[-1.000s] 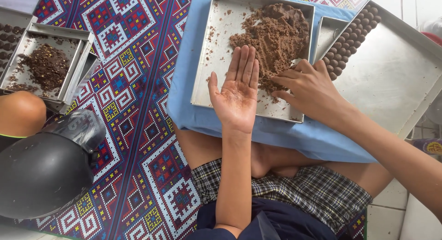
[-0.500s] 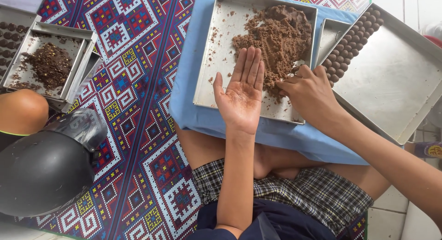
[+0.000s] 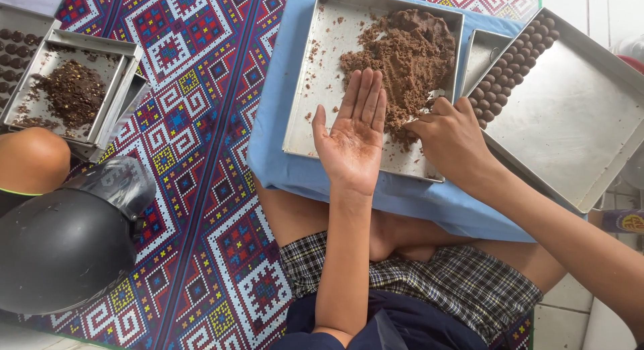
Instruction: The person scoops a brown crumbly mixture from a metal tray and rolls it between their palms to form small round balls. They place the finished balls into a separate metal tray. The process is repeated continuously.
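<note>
Left hand [image 3: 353, 138] is flat open, palm up over the metal tray [image 3: 327, 68], while the right hand [image 3: 451, 136] pinches brown dough [image 3: 409, 55] beside it.

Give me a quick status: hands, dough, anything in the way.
Left hand open, palm up, empty, over the tray. Right hand fingers in the brown dough, grip hidden. Nothing blocking the dough; rolled balls sit in the tray to the right.

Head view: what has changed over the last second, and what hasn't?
Little changed. The right hand slid slightly further into the brown dough at its near edge, fingers curled into it. The left hand stayed flat, palm up and empty over the square tray. The side tray with its row of dough balls did not move.
</note>
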